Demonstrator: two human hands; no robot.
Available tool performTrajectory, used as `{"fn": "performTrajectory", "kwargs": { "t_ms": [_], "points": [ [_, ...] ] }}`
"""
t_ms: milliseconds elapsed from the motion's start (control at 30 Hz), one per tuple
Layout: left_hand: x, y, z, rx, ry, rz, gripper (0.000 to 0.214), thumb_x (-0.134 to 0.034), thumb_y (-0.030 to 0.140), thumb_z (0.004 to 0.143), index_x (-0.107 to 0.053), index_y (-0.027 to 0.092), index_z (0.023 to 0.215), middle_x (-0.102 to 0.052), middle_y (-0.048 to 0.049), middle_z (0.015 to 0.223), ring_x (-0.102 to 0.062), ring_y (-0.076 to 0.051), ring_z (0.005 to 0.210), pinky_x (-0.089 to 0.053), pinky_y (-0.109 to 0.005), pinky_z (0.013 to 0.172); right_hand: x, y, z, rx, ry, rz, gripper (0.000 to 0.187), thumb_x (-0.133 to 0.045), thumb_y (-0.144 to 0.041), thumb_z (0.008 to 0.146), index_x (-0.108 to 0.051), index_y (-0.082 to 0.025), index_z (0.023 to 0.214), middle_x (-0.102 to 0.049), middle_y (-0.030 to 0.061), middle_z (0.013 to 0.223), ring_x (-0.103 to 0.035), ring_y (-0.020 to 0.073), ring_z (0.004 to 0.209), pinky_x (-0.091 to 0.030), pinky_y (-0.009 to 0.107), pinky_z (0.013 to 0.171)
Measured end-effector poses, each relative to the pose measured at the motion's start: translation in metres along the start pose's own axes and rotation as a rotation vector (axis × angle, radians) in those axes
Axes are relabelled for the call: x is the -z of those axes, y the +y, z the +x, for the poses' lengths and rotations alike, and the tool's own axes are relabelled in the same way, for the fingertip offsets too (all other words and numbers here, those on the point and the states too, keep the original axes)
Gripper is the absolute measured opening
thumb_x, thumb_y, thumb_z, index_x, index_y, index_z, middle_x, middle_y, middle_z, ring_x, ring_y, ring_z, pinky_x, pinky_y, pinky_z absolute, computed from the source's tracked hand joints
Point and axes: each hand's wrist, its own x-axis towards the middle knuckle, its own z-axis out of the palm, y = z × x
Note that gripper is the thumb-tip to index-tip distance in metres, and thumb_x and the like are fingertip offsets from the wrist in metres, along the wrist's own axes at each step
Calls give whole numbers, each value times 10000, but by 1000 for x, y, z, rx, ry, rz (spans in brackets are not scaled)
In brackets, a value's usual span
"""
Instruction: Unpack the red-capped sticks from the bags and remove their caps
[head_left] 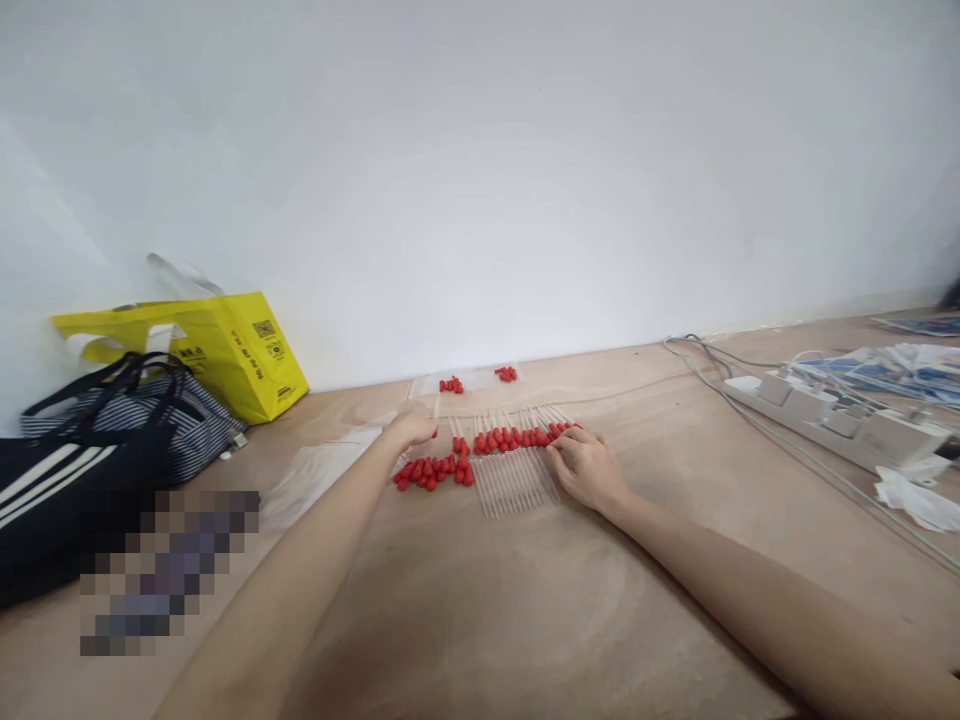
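Where red rubber caps (517, 437) line clear thin tubes (514, 485), both hands rest.
Left hand (411, 425) curled, grip unclear; right hand (586, 467) flat, fingers open on tubes.

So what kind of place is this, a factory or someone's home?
Likely an informal home or small-workshop work spot, not a factory line: a bare plywood surface against a white wall, a yellow bag and a striped bag at the side, and a power strip lying loose near the red-capped tubes.

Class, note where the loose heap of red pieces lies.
In the head view, the loose heap of red pieces lies left of centre, just below the left hand, beside the clear tubes.
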Motion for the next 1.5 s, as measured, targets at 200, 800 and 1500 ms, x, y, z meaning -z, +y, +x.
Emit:
{"fn": "performTrajectory", "kwargs": {
  "t_ms": [200, 800, 1500],
  "points": [
    [14, -4, -58, -92, 86, -39, 202, -342, 277, 853, -503, 158, 881, -591, -17, 798, -551, -151, 718, -429, -282, 660, 3, -10, -2, 68, 82, 64, 167, -453, -231, 806, -620, -222, 812, -619, 22, 817, -529, 166, 808, -303, 313, 731],
    [-62, 9, -115, -859, 650, 192, 176, -349, 147, 857, -495, 146, 759, -558, -49, 743, -528, -158, 673, -428, -274, 613, -1, -41, -10, 611, 155, 20, 203, -505, -257, 816, -571, -230, 1006, -671, -8, 843, -533, 170, 915, -185, 439, 961],
    [-60, 16, -119, -937, 771, 172, 192, -445, 139, 840, -596, 144, 958, -659, -44, 988, -542, -191, 1033, -305, -429, 965, -13, -42, -12, 734, 220, 5, 200, -487, -202, 826, -576, -197, 1005, -684, 0, 844, -522, 159, 1029, -101, 474, 1056]
  ]
}}
